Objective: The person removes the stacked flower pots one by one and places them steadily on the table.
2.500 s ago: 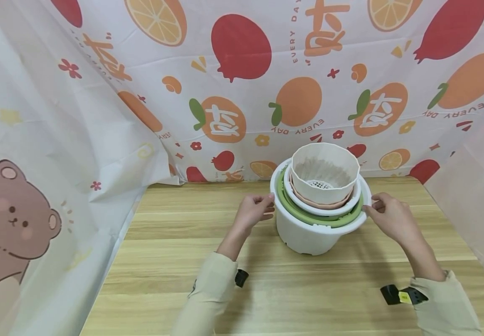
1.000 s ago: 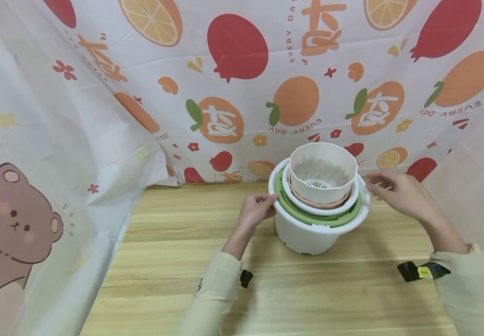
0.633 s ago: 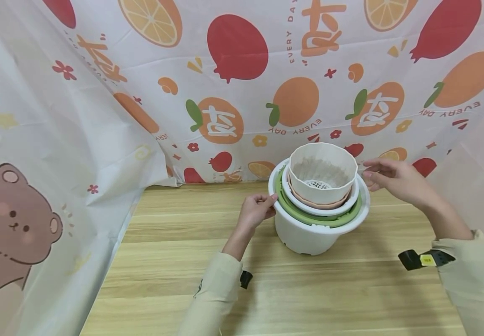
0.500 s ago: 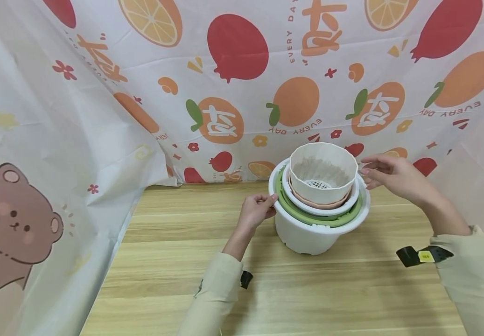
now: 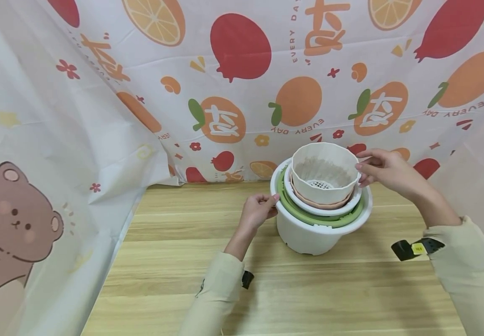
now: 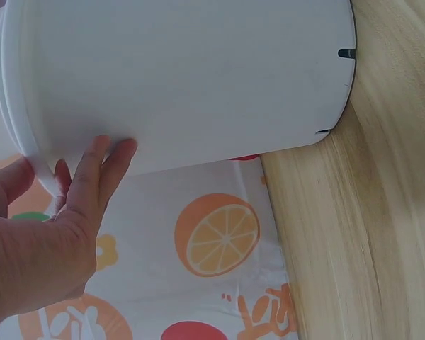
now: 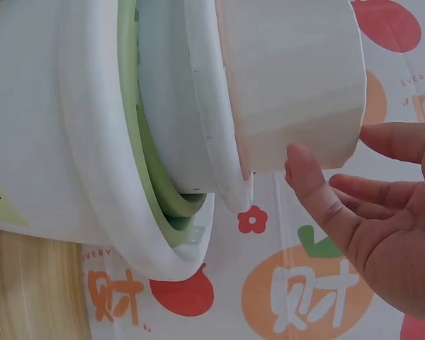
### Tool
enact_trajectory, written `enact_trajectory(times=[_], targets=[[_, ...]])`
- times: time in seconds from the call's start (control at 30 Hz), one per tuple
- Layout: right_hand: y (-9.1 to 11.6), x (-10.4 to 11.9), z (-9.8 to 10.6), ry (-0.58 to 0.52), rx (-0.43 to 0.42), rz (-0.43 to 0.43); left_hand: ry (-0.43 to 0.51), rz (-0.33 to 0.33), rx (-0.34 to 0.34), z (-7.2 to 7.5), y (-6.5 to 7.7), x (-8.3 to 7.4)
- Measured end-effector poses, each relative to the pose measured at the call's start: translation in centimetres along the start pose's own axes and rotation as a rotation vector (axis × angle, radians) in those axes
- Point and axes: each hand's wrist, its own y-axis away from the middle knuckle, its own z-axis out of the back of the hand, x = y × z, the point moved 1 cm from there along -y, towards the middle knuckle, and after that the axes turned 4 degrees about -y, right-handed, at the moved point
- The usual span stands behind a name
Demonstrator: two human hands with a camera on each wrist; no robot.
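Nested flowerpots stand upright near the back of the table. The outermost is a large white flowerpot point(image 5: 309, 238). Inside it sit a green pot point(image 5: 296, 213), a smaller white pot point(image 5: 325, 212), a pink pot point(image 5: 321, 206) and, innermost and highest, a cream flowerpot point(image 5: 325, 193) with a wavy rim and a slotted bottom. My left hand point(image 5: 255, 212) pinches the big white pot's rim, thumb on top, fingers against the outer wall point(image 6: 163, 92). At the cream pot's right side, my right hand point(image 5: 389, 172) has its thumb at the rim and a fingertip point(image 7: 301, 159) on the outer wall.
The stack stands on a wood-grain table point(image 5: 174, 261). A fruit-print cloth point(image 5: 250, 112) hangs close behind it, and a pale cloth with a bear print point(image 5: 19, 214) hangs at the left. Another pale cloth point(image 5: 477, 200) borders the right side.
My right hand has left the large white pot's rim, moved up and back, then inward to the cream pot's rim. The left hand has closed in on the white rim; the pots stay put.
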Motion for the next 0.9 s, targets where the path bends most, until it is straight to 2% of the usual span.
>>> enact_trajectory(times=[0.23,0.57,0.9], targets=[[-0.39,0.26,-0.34,0.003,-0.016,-0.052,-0.009,-0.01,-0.009,-0.03,-0.13,0.23],[-0.52,0.34,-0.52,0.101,-0.049,-0.066,0.011,0.001,-0.001,-0.08,-0.16,0.29],[-0.47,0.41,-0.72,0.08,-0.068,-0.07,0.01,-0.002,-0.002,0.01,-0.11,0.27]])
